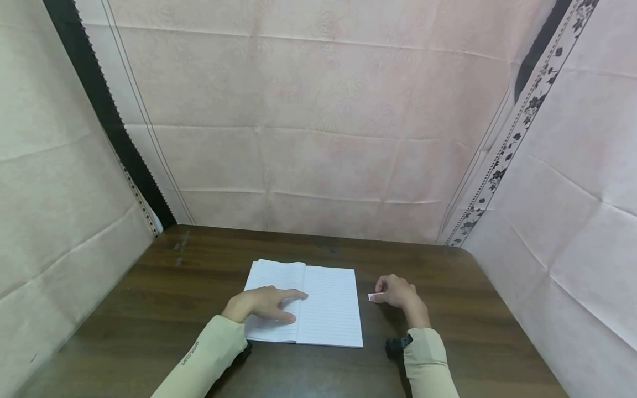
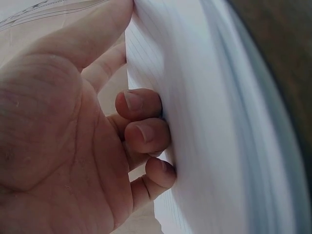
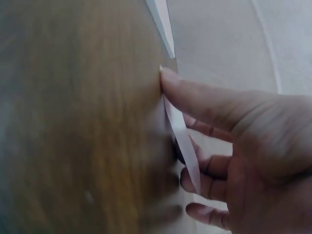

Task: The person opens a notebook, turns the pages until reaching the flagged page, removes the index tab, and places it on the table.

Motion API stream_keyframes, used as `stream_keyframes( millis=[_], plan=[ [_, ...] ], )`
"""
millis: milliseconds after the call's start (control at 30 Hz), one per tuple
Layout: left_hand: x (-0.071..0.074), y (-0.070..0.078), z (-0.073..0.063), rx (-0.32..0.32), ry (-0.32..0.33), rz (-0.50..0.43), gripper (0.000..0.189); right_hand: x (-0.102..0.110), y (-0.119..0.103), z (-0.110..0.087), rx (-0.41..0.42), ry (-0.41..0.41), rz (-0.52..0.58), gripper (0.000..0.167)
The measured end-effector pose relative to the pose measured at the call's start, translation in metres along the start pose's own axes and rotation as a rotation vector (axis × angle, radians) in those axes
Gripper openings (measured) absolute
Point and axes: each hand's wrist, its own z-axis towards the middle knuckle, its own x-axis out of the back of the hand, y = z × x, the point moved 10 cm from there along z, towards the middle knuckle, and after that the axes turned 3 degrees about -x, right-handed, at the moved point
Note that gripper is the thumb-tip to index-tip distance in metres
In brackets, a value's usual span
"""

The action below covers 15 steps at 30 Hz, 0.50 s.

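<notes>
An open notebook (image 1: 330, 304) with lined white pages lies on the brown table. My left hand (image 1: 269, 303) rests on its left page, index finger and thumb spread toward the centre fold. In the left wrist view the other fingertips (image 2: 146, 134) bend against the page (image 2: 204, 146). Right of the notebook, just over the table, my right hand (image 1: 398, 293) pinches a small, thin white slip (image 1: 375, 297) that looks like paper. The right wrist view shows this slip (image 3: 183, 131) between thumb and fingers, its lower end angled down past the fingertips.
The wood-grain table (image 1: 149, 309) extends around the notebook on all sides. Pale creased cloth hangs behind (image 1: 318, 138) and at both sides, with a dark band (image 1: 114, 121) at the left corner and a floral border (image 1: 517, 132) at the right.
</notes>
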Motion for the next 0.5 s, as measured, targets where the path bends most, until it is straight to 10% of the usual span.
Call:
stream_keyframes(
  millis=[500],
  plan=[
    [0.0015,-0.0068,0.0006,-0.019,0.027,-0.009,0.062,0.0045,0.0093,-0.0061,-0.100,0.085,-0.003,0.056]
  ],
)
